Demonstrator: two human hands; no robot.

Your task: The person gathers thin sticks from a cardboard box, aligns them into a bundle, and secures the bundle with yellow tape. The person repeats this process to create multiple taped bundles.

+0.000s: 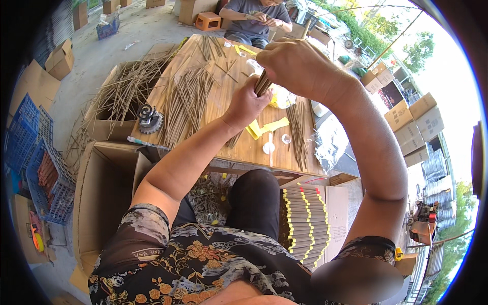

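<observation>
Above the wooden table (pixel 227 96) I hold a bundle of thin brown sticks (pixel 263 84) upright, slightly tilted. My left hand (pixel 246 105) is wrapped round its lower part. My right hand (pixel 297 66) closes over the upper part, its fingers mostly hidden behind the back of the hand. Loose brown sticks (pixel 185 104) lie in a spread pile left of my hands, and a smaller group of sticks (pixel 300 134) lies to the right. Yellow strips (pixel 267 128) and a roll of white tape (pixel 268 148) lie on the tabletop below my hands.
A tape dispenser (pixel 150 121) stands at the table's left corner. A cardboard box heaped with sticks (pixel 127 86) is beside it, an open box (pixel 104 198) nearer me. Yellow-banded bundles (pixel 307 223) fill a box by my right knee. Another person (pixel 256 23) sits across the table.
</observation>
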